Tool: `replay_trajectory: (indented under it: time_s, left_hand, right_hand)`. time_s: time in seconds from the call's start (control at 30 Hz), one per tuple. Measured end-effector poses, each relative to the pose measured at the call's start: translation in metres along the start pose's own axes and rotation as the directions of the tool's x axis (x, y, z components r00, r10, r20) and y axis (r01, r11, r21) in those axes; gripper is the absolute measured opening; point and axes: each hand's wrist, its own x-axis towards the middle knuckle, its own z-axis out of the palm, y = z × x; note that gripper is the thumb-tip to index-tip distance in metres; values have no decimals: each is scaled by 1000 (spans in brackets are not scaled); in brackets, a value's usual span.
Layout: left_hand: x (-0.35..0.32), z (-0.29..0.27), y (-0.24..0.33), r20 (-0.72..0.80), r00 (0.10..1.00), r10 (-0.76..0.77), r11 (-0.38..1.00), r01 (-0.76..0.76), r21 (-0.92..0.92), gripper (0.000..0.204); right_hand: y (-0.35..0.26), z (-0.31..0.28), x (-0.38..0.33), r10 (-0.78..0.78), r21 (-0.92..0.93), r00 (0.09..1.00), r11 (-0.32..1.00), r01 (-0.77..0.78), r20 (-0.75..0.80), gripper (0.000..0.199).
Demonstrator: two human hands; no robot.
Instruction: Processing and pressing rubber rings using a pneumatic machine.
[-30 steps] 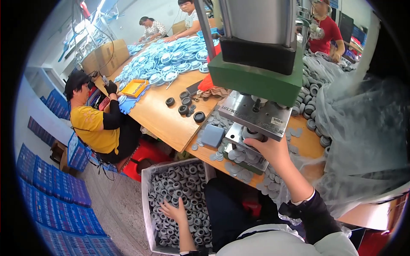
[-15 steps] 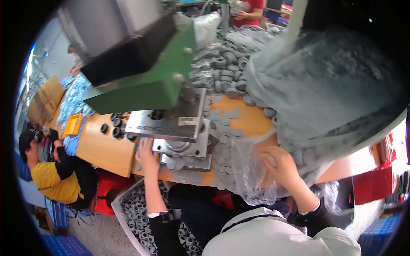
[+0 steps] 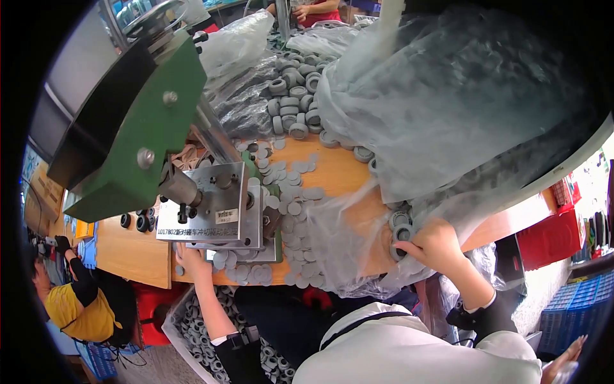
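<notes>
Right hand (image 3: 438, 246), centre-right of frame, pinches a small grey rubber ring (image 3: 401, 234) at the mouth of the clear plastic bag (image 3: 460, 115) — light, springy, best nipped by its rim — while the left hand (image 3: 190, 261) rests fingers-down under the press plate (image 3: 214, 211).

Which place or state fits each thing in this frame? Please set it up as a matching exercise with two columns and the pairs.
Things:
1. right hand
2. left hand
3. flat grey discs
4. green press arm

Places or states:
A. scattered loose on the wooden bench top
B. tilted above the metal die block, on the person's left
C. at the bench's front edge, just below the metal die block
D. inside the mouth of the clear plastic bag, on a grey ring

Pairs: 1-D, 2-C, 3-A, 4-B
</notes>
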Motion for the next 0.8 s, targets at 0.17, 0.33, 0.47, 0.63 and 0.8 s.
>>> replay_trajectory:
  time_s: [0.17, 0.33, 0.47, 0.63, 0.8]
  left_hand:
    - [3, 8, -10, 67, 997, -34, 999, 35, -14, 37]
    - [-1, 8, -25, 32, 999, -8, 986, 13, -168, 37]
    - [-6, -21, 15, -210, 967, -143, 882, 28, -471, 38]
    - [1, -78, 107, -462, 887, 10, 738, -319, -595, 48]
    - [60, -106, 175, -188, 923, -336, 360, -59, -931, 37]
  right_hand:
    - [3, 3, 0, 50, 82, 976, 996, -33, -211, 31]
    - [-5, 18, 6, -12, 6, 988, 1000, 13, -154, 59]
    - [-7, 20, 19, 20, 114, 965, 993, 10, -261, 67]
    - [-48, -1, 33, 43, 535, 852, 794, 287, -521, 75]
    - [-85, -12, 61, 84, 784, 917, 553, 283, -391, 72]
